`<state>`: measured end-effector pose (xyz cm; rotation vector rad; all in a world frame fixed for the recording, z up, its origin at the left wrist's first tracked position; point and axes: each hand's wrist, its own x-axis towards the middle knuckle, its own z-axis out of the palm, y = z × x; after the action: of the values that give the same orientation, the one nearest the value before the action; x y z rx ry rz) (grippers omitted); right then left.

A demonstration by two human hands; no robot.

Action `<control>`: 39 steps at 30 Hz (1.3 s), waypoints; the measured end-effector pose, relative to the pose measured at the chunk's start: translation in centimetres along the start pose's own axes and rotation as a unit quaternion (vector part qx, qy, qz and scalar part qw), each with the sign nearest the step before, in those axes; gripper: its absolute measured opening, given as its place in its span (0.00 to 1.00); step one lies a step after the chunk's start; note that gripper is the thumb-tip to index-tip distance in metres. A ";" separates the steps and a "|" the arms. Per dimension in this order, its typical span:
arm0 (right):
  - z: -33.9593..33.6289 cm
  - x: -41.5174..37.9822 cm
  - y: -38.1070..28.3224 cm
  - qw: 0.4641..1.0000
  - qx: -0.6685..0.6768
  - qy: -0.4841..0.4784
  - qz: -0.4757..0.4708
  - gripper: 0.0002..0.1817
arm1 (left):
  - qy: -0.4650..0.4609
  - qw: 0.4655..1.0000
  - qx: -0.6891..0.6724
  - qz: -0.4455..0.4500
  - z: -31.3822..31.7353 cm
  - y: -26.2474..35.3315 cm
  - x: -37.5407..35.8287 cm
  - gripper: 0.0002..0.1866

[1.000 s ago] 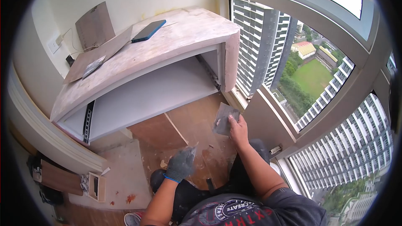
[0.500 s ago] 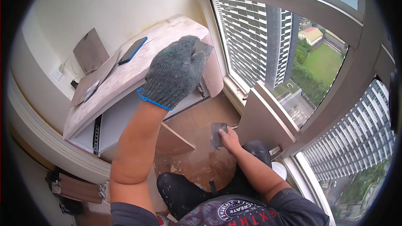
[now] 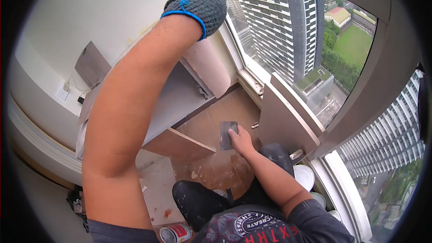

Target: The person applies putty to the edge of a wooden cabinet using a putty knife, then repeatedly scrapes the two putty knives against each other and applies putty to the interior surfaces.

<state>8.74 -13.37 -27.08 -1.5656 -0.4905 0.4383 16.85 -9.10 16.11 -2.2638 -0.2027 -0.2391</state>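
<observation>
My left hand [image 3: 195, 9], in a grey knit glove with blue trim, reaches far forward over the curved end of a cabinet top [image 3: 209, 69]. Its fingers face away from me and are hidden. The flat grey scraper plate gripped in them half a second ago is out of sight behind the glove. My bare right hand [image 3: 241, 140] is lower, above the floor between my knees and the cabinet. Thumb on top, it pinches a rectangular grey scraper plate [image 3: 227, 136].
A loose panel [image 3: 180, 145] juts from below the cabinet, and upright boards [image 3: 288, 117] lean by the window. Paint-stained floor [image 3: 211, 171] lies before my knees. A printed can [image 3: 175, 232] stands at lower left, a white lid [image 3: 303, 177] at right. A grey sheet [image 3: 92, 63] leans against the wall.
My left hand has moved up and farther forward, its forearm now covering much of the cabinet top and the phone. My right hand has shifted slightly up and left with its plate.
</observation>
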 end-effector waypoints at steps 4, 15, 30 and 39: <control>0.3 0.3 -0.2 0.999 0.032 -0.001 0.016 0.17 | -0.010 0.998 -0.049 0.045 -1.0 0.1 -0.2 0.12; 1.2 1.0 2.0 0.999 0.034 -0.011 0.016 0.17 | 0.123 0.984 -0.108 0.066 3.1 -1.4 -3.5 0.07; -0.7 -0.4 -0.9 0.867 0.405 -0.095 0.275 0.14 | 0.217 0.837 -0.446 -0.231 15.8 8.3 -26.5 0.14; -1.9 0.4 -0.3 0.782 0.559 -0.082 0.262 0.17 | -0.052 0.881 -0.462 -0.091 23.7 17.2 -36.3 0.17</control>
<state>10.10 -14.69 -26.65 -0.4502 0.1395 1.0638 -11.95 -4.45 -20.30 -3.2190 -0.4294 -0.3663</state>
